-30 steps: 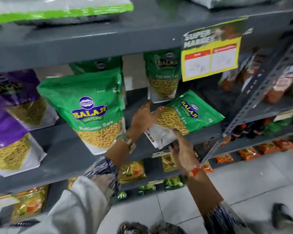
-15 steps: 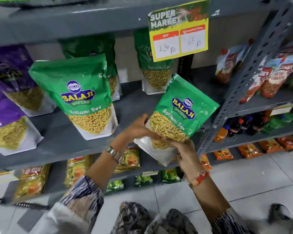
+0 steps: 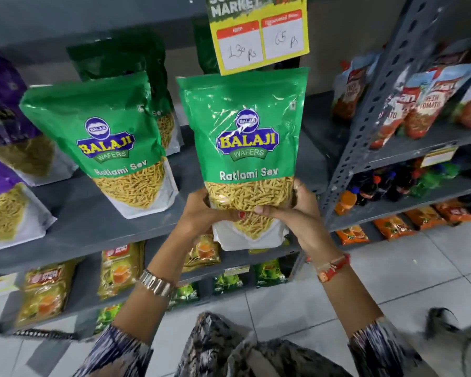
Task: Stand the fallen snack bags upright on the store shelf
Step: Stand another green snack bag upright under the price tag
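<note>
A green Balaji Ratlami Sev bag (image 3: 245, 137) is upright in front of the grey shelf (image 3: 93, 221), held clear of its front edge. My left hand (image 3: 201, 213) grips its lower left side. My right hand (image 3: 294, 210) grips its lower right, the fingers crossing the clear window over the yellow sev. A second green bag (image 3: 112, 142) stands upright on the shelf to the left, with another green bag (image 3: 136, 63) behind it.
Purple snack bags (image 3: 8, 159) fill the shelf's left end. A yellow price sign (image 3: 259, 36) hangs from the shelf above. A perforated grey upright (image 3: 365, 126) divides off red tomato pouches (image 3: 424, 104) at right. Lower shelves hold small packets and bottles, above a tiled floor.
The green bag lay flat on the shelf one second ago. Both hands have lifted it off and turned it from tilted to upright, facing me.
</note>
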Tool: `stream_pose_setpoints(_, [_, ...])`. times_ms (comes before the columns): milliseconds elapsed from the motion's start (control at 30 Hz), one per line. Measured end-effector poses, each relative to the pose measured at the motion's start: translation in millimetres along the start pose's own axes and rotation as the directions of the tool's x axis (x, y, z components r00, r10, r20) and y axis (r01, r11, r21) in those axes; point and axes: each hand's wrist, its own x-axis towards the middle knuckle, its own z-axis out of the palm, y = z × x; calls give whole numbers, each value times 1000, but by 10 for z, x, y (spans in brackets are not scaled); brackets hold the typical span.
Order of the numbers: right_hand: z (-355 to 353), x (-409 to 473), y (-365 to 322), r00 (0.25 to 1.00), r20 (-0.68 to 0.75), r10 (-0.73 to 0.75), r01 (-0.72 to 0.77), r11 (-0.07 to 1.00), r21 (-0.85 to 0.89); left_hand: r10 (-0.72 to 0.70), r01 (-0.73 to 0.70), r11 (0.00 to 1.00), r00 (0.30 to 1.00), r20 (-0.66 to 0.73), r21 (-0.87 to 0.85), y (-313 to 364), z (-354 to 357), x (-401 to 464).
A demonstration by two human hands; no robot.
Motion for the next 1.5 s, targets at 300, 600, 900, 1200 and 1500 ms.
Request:
stream_pose_setpoints(300, [-108,938,-127,982,23,-189,190,965,-180,197,-198,980,973,-118,2,279,180,673])
stream_pose_setpoints(600, [-102,1207,119,987,105,-120,139,971,-195,204,-204,979,976,-71,5,-26,152,956])
stream_pose_setpoints(900, [-143,1199,226,991,126,-40,75,956,-283,205,-204,979,976,-72,16,-295,172,1047])
stream_pose_setpoints(1200, [-417,1315,210,992,106,-70,96,958,-272,206,-202,973,978,-21,107,-231,386,1204])
stream_pose_setpoints(1500, [-25,562,541,918,-342,-203,233,971,49,292,-283,956,905,-311,73,-423,178,396])
